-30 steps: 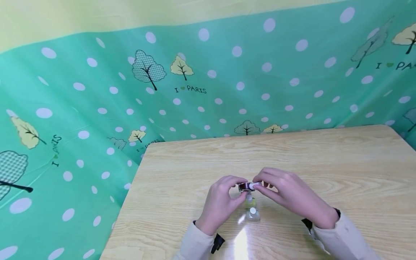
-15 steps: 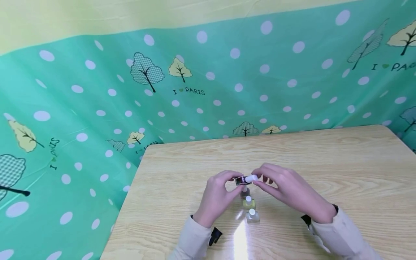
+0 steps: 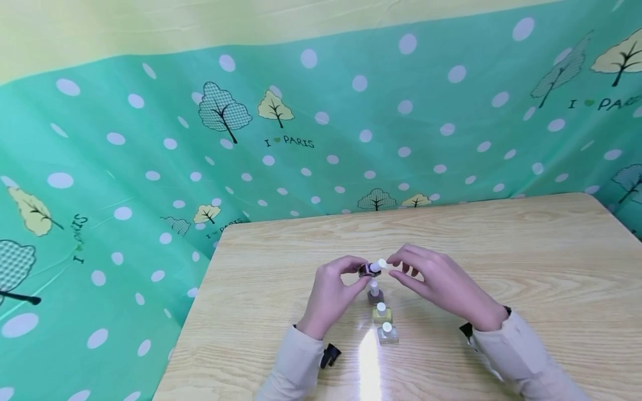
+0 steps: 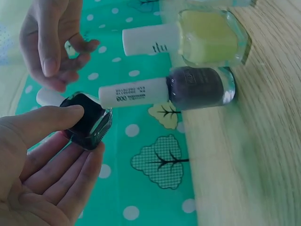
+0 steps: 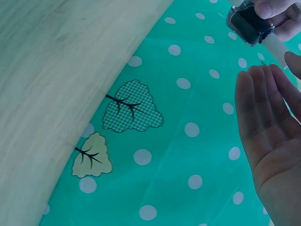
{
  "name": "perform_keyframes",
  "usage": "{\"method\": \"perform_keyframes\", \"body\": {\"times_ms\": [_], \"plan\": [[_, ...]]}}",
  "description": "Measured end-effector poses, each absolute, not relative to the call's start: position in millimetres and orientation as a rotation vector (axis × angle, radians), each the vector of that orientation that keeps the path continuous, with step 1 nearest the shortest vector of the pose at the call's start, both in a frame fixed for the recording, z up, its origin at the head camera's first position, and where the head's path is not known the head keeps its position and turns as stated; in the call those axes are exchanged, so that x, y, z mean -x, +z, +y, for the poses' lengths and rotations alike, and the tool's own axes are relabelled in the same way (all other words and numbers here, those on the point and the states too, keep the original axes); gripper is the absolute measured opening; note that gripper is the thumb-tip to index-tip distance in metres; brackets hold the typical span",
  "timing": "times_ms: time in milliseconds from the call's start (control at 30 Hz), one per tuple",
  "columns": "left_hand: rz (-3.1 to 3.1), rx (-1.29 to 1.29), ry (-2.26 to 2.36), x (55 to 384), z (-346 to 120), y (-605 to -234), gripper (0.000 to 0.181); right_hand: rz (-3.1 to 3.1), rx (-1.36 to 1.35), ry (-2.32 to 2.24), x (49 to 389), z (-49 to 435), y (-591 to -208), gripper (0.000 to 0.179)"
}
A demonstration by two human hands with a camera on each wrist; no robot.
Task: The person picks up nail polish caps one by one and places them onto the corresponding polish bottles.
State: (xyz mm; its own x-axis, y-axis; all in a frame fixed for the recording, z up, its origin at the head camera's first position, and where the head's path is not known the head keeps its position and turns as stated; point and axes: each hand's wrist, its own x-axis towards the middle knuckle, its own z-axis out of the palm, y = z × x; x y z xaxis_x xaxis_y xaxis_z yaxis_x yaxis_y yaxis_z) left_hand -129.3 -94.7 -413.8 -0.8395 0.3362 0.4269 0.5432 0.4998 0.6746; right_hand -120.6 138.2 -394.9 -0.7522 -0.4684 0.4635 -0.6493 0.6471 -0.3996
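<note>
My left hand (image 3: 331, 292) pinches a dark nail polish bottle (image 3: 368, 270) by its glass body, thumb on one side and fingers on the other. The bottle is tilted, its white cap (image 3: 379, 264) pointing toward my right hand (image 3: 443, 281). That hand's fingers are loosely bent close to the cap, holding nothing. In the left wrist view, the dark bottle (image 4: 87, 117) overlaps the cap tip of a grey-purple nail polish bottle (image 4: 197, 88), which stands upright on the table just nearer than my left fingertips.
Nearer to me, in line with the grey-purple bottle, stand a yellow nail polish bottle (image 3: 382, 317) and a clear one (image 3: 388, 337), both white-capped. They share a wooden table (image 3: 271, 267). Behind it hangs a green dotted curtain (image 3: 301, 184).
The left hand has carried the dark bottle up and slightly left, away from the standing row. The right fingers have let go of its cap. The grey-purple bottle shows more fully.
</note>
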Motion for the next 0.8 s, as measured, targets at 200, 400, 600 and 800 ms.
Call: {"method": "perform_keyframes", "body": {"times_ms": [200,400,600,800], "plan": [[-2.532,0.649,-1.358,137,-99,-422,0.025,-2.597,-0.861,0.802,122,143,-401,0.017],[-2.598,0.563,-1.429,144,-101,-432,0.026,-2.626,-0.858,0.813,121,146,-407,0.017],[-2.675,0.463,-1.524,147,-102,-444,0.029,-2.681,-0.846,0.794,120,149,-414,0.017],[-2.733,0.445,-1.532,151,-100,-455,0.027,-2.737,-0.809,0.766,119,153,-419,0.017]]}}
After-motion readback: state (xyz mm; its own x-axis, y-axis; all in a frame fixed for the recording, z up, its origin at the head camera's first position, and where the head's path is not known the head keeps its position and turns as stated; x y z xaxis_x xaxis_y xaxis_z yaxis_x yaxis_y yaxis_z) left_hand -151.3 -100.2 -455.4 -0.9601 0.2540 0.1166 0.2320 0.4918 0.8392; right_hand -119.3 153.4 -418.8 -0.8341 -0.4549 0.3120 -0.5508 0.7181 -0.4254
